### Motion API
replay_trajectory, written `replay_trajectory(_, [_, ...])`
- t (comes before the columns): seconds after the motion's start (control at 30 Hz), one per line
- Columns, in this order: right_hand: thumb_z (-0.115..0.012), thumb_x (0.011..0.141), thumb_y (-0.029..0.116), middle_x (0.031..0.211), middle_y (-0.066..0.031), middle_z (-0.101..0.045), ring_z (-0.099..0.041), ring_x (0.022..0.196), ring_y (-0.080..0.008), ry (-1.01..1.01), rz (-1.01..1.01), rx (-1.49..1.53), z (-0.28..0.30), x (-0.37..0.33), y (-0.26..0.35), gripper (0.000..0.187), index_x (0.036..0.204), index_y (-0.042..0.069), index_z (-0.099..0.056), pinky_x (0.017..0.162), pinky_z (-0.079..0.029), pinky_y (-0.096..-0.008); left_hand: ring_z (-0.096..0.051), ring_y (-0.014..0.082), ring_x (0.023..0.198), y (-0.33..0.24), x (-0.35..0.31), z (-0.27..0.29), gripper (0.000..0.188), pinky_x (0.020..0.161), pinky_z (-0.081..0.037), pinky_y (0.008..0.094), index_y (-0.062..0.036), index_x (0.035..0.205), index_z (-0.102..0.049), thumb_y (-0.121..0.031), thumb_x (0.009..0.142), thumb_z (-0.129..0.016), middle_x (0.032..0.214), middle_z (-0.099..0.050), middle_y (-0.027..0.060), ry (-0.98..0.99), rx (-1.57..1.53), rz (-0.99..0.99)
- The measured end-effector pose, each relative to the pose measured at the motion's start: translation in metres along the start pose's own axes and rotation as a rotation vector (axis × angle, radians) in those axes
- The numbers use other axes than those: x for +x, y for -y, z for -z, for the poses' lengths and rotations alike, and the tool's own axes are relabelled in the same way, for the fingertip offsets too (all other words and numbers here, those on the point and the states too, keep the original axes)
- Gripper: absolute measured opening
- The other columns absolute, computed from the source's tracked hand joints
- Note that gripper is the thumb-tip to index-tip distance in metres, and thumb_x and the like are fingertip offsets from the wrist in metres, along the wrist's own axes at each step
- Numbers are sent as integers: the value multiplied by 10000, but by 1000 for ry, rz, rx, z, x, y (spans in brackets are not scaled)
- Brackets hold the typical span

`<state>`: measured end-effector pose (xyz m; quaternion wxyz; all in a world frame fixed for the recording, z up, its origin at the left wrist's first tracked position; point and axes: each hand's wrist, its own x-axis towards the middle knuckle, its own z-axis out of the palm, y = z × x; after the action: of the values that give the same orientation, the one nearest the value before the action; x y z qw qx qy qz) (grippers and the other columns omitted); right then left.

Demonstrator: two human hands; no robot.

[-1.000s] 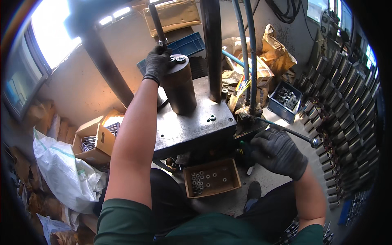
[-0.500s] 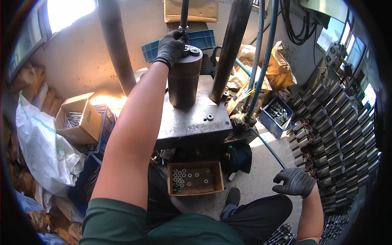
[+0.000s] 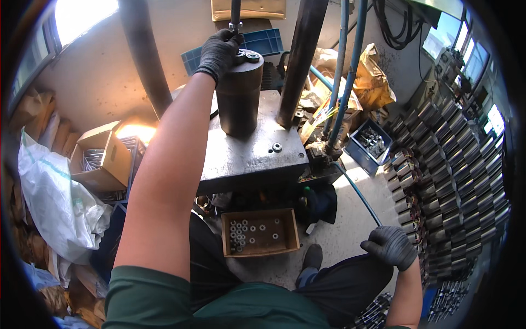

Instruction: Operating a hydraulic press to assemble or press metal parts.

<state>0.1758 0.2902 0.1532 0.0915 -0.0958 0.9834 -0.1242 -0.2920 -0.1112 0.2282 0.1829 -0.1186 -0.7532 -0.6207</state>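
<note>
My left hand point(image 3: 219, 52), in a dark grey glove, reaches to the top of a thick metal cylinder point(image 3: 239, 101) that stands on a steel block. Its fingers close around the lower end of a dark upright rod point(image 3: 235, 13), just below a shiny collar point(image 3: 235, 26); the fingers hide the rod's tip. A small round bearing-like ring point(image 3: 252, 57) lies on the cylinder top beside the hand, with another partly hidden by it. At the lower right, my gloved right hand point(image 3: 392, 248) is wrapped around the end of a thin blue lever point(image 3: 359, 194).
A ring point(image 3: 277, 147) lies on the steel block point(image 3: 241, 164). Below, a shallow box point(image 3: 260, 252) holds several rings. Dark columns point(image 3: 304, 60) and blue pipes point(image 3: 349, 82) rise behind. Stacked metal cylinders point(image 3: 449, 175) line the right; a white sack point(image 3: 57, 203) and cartons stand left.
The right hand's fingers, apart beside the lever's end earlier, have closed on it. My left hand stays at the rod and cylinder top. The whole view has shifted slightly.
</note>
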Motion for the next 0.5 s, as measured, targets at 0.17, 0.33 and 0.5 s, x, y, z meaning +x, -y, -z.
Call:
replay_trajectory(0.17, [-727, 914, 415, 753, -185, -676, -687, 771, -421, -19, -26, -1, 0, -1, -1, 400, 761, 46, -704, 711, -541, -507, -595, 103, 710, -4, -6, -2, 265, 652, -549, 274, -45, 1166, -738, -257, 1012, -770, 842, -646, 6, 21, -127, 13])
replay_trajectory(0.33, [-711, 918, 404, 773, -180, -692, -696, 776, -410, 37, 25, -70, 4, 2, -3, 377, 780, 54, -712, 718, -550, -503, -624, 123, 761, 8, 6, 3, 290, 717, -553, 303, -79, 1136, -750, -355, 1061, -697, 846, -641, 15, 33, -116, -24])
replay_trajectory(0.5, [-732, 904, 377, 810, -157, -726, -725, 806, -382, 85, -45, -16, 29, 12, 1, 317, 883, 62, -756, 741, -572, -478, -619, 133, 777, 24, 19, 9, 388, 762, -513, 305, -86, 1127, -743, -457, 1077, -642, 862, -668, 15, 123, -364, -59])
